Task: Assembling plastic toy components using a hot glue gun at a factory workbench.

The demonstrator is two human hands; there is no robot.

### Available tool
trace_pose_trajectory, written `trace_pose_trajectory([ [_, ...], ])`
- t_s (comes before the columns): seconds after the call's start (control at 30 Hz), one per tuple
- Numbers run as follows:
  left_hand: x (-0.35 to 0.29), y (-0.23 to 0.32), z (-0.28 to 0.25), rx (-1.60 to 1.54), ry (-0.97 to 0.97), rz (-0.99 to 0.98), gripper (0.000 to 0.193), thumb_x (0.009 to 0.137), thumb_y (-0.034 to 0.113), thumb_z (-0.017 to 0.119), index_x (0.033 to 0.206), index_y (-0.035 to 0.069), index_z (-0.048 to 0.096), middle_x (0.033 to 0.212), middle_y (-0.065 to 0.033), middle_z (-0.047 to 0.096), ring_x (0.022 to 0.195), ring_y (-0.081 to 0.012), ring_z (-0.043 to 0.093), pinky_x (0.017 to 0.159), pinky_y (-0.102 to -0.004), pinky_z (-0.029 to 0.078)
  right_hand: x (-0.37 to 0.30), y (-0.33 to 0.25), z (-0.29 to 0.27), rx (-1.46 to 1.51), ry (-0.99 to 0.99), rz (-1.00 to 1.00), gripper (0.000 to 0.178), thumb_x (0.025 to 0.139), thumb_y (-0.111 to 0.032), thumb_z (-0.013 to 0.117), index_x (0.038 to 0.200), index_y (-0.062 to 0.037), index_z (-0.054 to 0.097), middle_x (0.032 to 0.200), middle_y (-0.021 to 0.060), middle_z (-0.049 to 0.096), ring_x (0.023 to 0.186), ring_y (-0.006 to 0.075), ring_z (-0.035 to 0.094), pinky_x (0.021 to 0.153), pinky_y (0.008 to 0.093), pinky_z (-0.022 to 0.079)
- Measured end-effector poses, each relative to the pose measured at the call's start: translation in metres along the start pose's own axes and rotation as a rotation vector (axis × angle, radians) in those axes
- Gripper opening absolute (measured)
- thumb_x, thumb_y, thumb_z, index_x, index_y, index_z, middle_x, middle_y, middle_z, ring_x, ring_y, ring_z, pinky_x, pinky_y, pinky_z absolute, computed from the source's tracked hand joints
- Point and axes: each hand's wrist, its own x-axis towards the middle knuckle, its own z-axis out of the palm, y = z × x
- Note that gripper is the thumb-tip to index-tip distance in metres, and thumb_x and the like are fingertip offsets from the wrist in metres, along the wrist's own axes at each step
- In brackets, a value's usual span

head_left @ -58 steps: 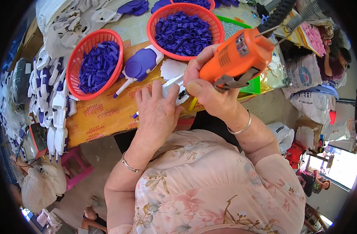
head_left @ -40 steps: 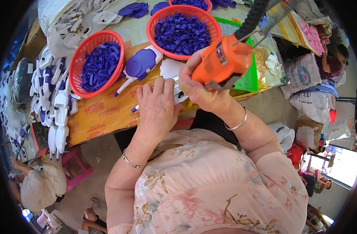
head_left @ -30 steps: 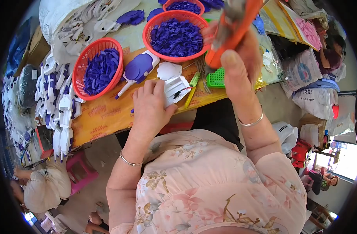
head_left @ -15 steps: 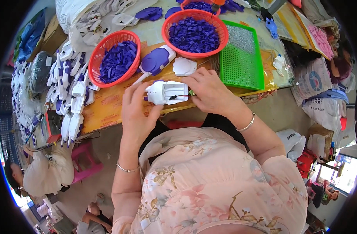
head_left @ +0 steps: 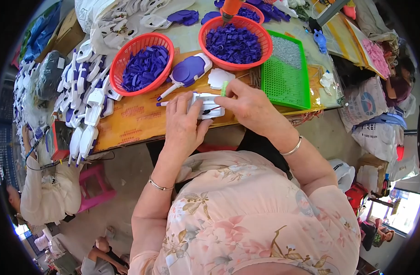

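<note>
A white plastic casing (head_left: 214, 100) with an open, hollow compartment lies near the table's front edge. My left hand (head_left: 184, 120) is closed around its left end, fingers over the top and thumb along the near side. A short dark wire (head_left: 211, 110) shows inside the hollow. At the casing's right side my right hand (head_left: 250, 106) pinches a small light-green piece (head_left: 224, 88), whose kind I cannot make out. Just beyond the casing lie a white flat cover (head_left: 220, 78) and a purple-and-white assembled body (head_left: 189, 71) with a thin handle.
Two red baskets (head_left: 112, 73) of purple parts stand beyond my hands. A green tray (head_left: 307, 82) of small metal pieces is on the right. An orange power screwdriver (head_left: 231, 8) hangs above. White-and-purple units (head_left: 88, 103) pile up at left; a co-worker's white sleeve (head_left: 42, 188) is lower left.
My left hand has moved right, onto the casing. My right hand has lifted the light-green piece above the casing's right end. The power screwdriver hangs further into view.
</note>
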Motion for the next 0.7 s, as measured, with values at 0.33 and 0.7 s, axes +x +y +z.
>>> trace_pose_trajectory([
  [0.33,0.012,-0.006,-0.01,-0.18,0.04,-0.067,0.038,0.076,0.005,0.065,0.114,0.004,0.058,0.112,-0.0152,0.055,0.102,-0.0338,0.051,0.09,-0.0452,0.039,0.0,0.013,0.031,0.222,0.138,-0.109,0.028,0.071,0.002,0.065,0.097,-0.007,0.063,0.095,0.0073,0.062,0.089,0.0276,0.06,0.075,0.0369,0.051],
  [0.7,0.033,-0.017,0.011,-0.196,-0.027,0.137,0.023,0.072,0.001,0.067,0.094,0.007,0.066,0.096,-0.0085,0.058,0.095,-0.0305,0.053,0.086,-0.0441,0.041,-0.012,0.007,0.04,0.634,0.191,0.268,0.035,0.072,0.006,0.061,0.105,-0.0041,0.061,0.094,0.012,0.063,0.086,0.0307,0.059,0.072,0.0367,0.051],
])
